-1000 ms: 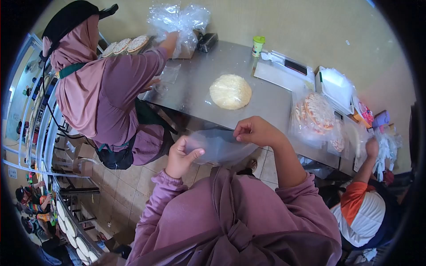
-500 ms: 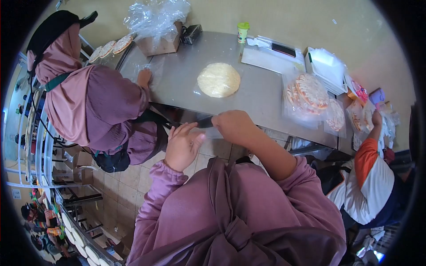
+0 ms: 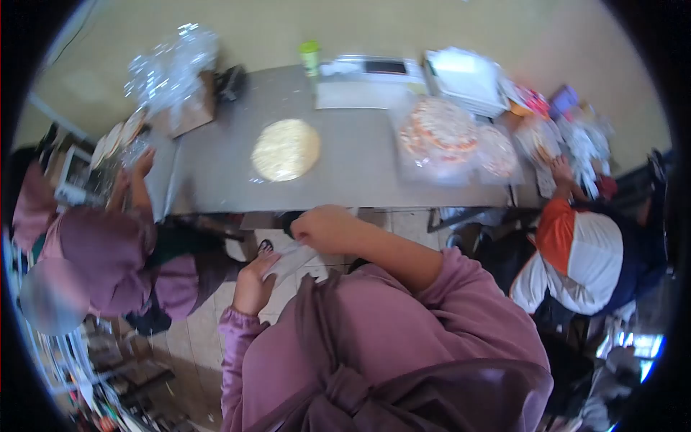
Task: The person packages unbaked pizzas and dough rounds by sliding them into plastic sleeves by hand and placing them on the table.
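Note:
Low in front of my body, just off the table's near edge, my right hand (image 3: 320, 229) is closed around a clear plastic bag (image 3: 291, 261). My left hand (image 3: 253, 281) is on the bag's other side, its fingers and thumb at the edge of the film; motion blurs the exact grip. On the table beyond lies a flat, pale yellow-white round (image 3: 286, 150), like a cheese-covered pizza base, with clear film around its edge. Bagged pizzas (image 3: 440, 133) with red and white topping are stacked further right, another bagged pizza (image 3: 497, 153) beside them.
A metal table (image 3: 216, 165) spans the front. At its back stand a cardboard box (image 3: 183, 111) of clear plastic, a green-lidded cup (image 3: 309, 59), a white tray (image 3: 360, 95) and stacked white containers (image 3: 468, 79). Co-workers stand left (image 3: 108, 252) and right (image 3: 583, 259), hands at the table.
The view has swung right, so the table things sit further left. My left hand has come to the plastic bag, which now stretches between my hands. The left co-worker has both hands by the pizzas.

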`<state>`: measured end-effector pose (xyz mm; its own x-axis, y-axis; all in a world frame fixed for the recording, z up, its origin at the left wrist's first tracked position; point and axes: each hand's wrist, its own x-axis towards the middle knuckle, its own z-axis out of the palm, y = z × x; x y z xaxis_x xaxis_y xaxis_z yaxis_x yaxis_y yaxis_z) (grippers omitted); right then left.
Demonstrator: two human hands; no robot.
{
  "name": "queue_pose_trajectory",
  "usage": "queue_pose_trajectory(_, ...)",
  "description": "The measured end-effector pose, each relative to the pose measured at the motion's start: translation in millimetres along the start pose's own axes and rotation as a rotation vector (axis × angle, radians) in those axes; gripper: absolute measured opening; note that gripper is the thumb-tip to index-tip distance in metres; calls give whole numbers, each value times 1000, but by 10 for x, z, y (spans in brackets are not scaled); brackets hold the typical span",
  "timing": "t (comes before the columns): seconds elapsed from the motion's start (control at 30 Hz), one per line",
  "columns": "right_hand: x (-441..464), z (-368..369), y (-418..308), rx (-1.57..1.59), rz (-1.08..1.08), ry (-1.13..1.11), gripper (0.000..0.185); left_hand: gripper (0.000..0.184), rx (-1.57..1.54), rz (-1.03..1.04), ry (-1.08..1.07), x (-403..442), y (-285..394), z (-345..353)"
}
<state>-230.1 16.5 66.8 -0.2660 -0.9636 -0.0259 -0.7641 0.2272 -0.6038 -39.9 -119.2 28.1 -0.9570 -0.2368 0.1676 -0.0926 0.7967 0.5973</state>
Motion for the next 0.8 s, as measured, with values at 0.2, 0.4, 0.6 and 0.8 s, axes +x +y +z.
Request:
queue_pose_trajectory(0.2,-13,86,412,-3,5,-126,15,47,-113,-307,-99,-65,-174,133)
queue_pose_trajectory(0.4,111,41,976,136,90,-352,26,50,-136,-247,-39,77,-107,203)
queue_pose_trajectory(0.6,698,133,1502,900,540,-71,52,49,-97,-442,-69,187,-85,103)
queue_pose_trajectory(0.8,1366,375,1875,1230,866,345,34,45,-139,-573,-68,258,-300,138)
